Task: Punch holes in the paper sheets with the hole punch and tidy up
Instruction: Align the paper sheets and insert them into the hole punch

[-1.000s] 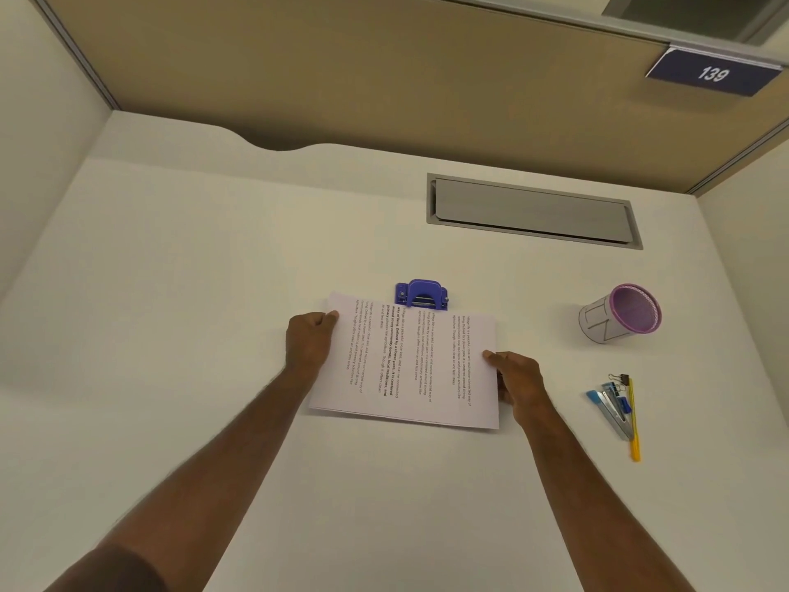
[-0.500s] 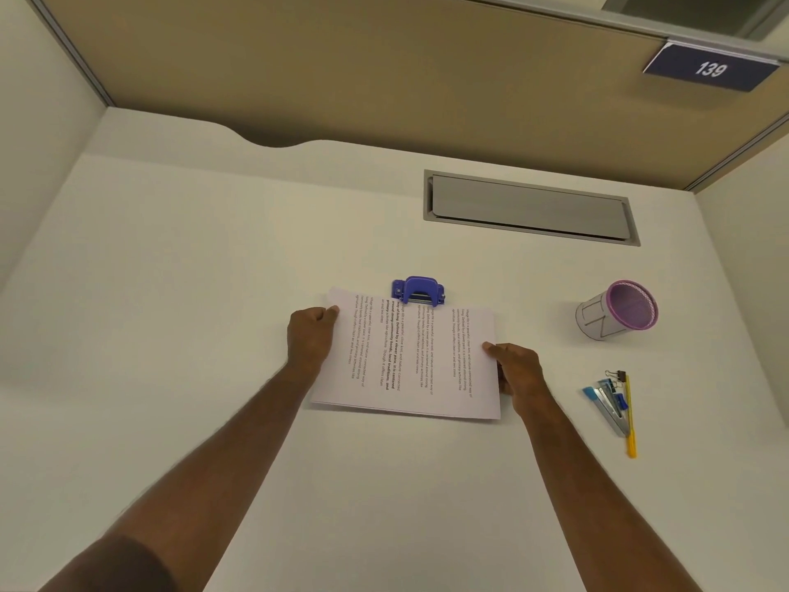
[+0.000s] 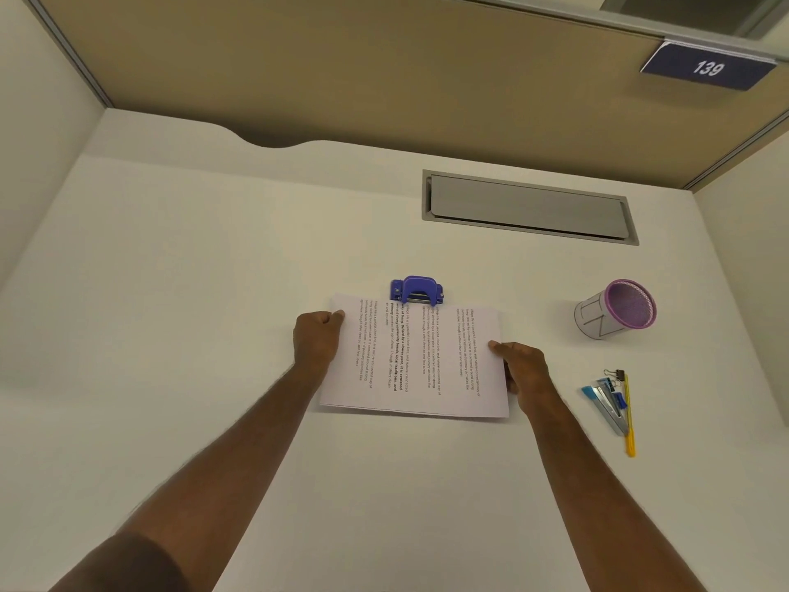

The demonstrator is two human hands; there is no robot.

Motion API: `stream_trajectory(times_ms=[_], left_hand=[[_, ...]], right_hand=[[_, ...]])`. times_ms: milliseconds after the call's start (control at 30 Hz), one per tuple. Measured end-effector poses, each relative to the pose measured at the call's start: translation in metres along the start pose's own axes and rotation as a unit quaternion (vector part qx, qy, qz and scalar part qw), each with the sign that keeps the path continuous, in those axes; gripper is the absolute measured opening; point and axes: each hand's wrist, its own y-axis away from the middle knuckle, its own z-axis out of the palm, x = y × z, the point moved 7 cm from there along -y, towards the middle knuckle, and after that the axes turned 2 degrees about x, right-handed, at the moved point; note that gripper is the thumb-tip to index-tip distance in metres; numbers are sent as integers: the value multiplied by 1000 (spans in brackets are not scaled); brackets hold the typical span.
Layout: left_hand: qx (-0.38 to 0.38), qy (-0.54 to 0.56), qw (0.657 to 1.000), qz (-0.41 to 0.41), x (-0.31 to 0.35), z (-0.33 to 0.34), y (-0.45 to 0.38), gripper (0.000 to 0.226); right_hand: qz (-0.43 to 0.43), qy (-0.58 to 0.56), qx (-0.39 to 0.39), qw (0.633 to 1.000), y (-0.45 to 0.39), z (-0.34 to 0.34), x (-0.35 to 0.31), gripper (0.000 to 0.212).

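You're looking down at a pale cream desk (image 3: 170, 292) set in a cubicle: cream side wall at far left, tan partition panel (image 3: 341, 70) across the back, w/ a curved notch cut into the desk's rear edge left of centre. Your left hand (image 3: 317, 341) grips the left edge of the paper sheets (image 3: 418, 361), fingers curled under, thumb on top. The sheets lie mid-desk, printed text running sideways, far edge tucked into the mouth of the blue hole punch (image 3: 416, 289), which sits just behind them, centred on that edge. Your right hand (image 3: 524, 367) pinches the right edge of the sheets, thumb on the page, other fingers curled beneath. Behind & right of the punch, a grey cable hatch (image 3: 529, 209) is recessed in the desk. Further right, a mesh pen cup (image 3: 615, 311) w/ purple rim lies tipped on its side. Near it, toward you, a small pile: blue stapler (image 3: 606, 401), black binder clip (image 3: 615, 373), yellow pen (image 3: 628, 420), touching. Top right, a dark sign (image 3: 706, 69) reads 139.
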Motion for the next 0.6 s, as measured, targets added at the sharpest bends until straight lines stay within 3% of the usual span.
stream_trajectory(times_ms=[600], left_hand=[[7,9,1000,-7,-2,-19,-15,59]], right_hand=[[8,-15,-17,1000,-1,17,-5,18]])
